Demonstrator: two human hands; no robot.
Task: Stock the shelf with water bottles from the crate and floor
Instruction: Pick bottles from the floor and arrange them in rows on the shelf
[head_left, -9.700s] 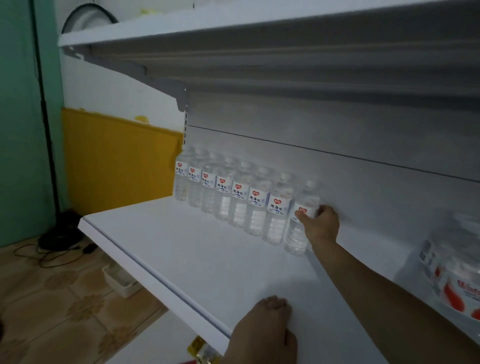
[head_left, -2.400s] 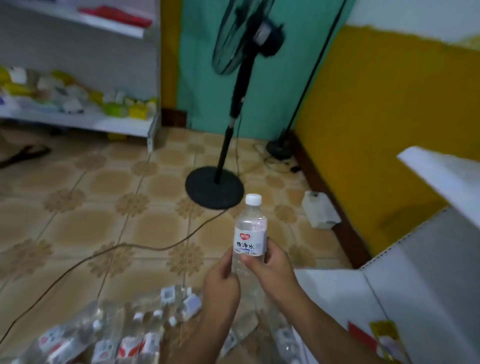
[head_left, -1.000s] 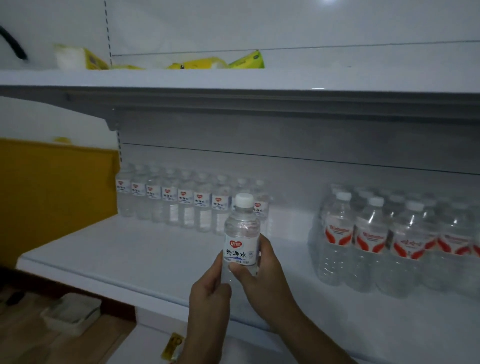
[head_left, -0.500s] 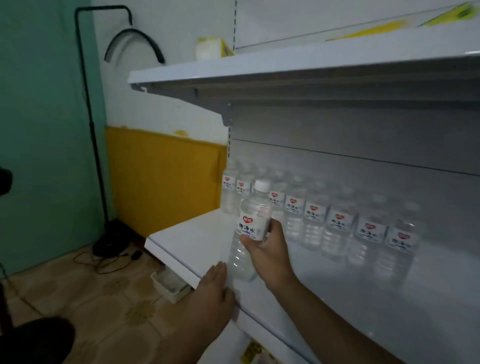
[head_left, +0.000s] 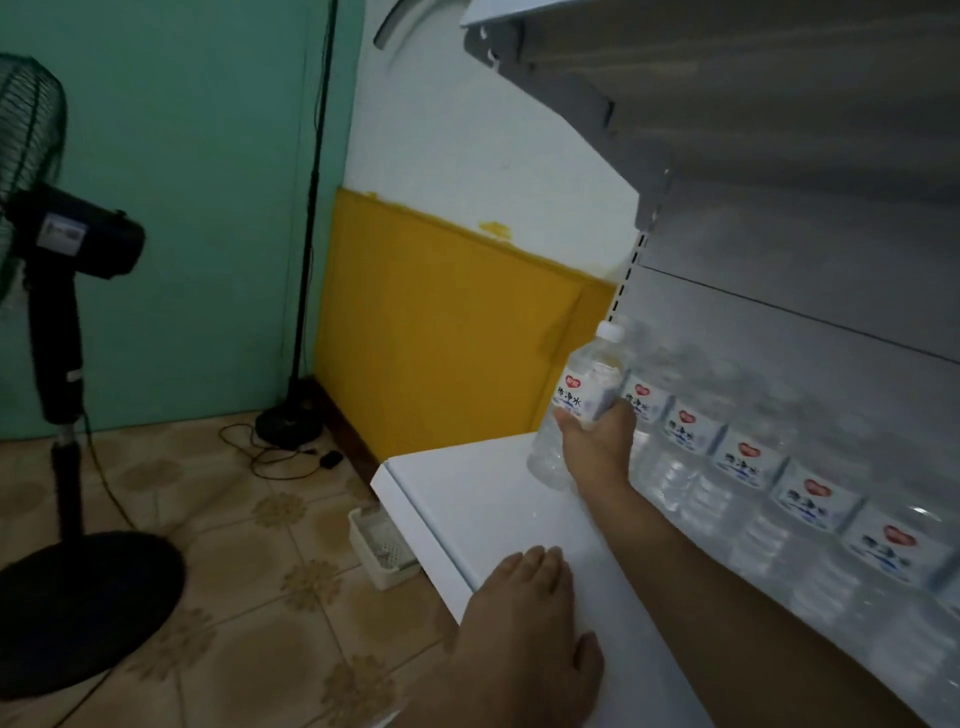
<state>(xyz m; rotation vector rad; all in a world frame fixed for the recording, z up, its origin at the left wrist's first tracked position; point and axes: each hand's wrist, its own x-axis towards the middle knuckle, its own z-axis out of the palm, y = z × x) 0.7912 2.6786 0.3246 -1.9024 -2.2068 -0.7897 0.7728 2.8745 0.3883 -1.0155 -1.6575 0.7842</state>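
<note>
Our right hand (head_left: 597, 447) now grips water bottle (head_left: 576, 410) alone, tilted, low over shelf (head_left: 467, 499) at left end of bottle row (head_left: 779, 467); left hand (head_left: 524, 623) has let go, lies flat, fingers straight, on shelf edge; we judge set-down imminent, starting front row.

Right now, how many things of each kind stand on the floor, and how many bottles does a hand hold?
Standing fan: 1
Black pole stand: 1
White basket: 1
Water bottle held in the right hand: 1
Total: 4
</note>
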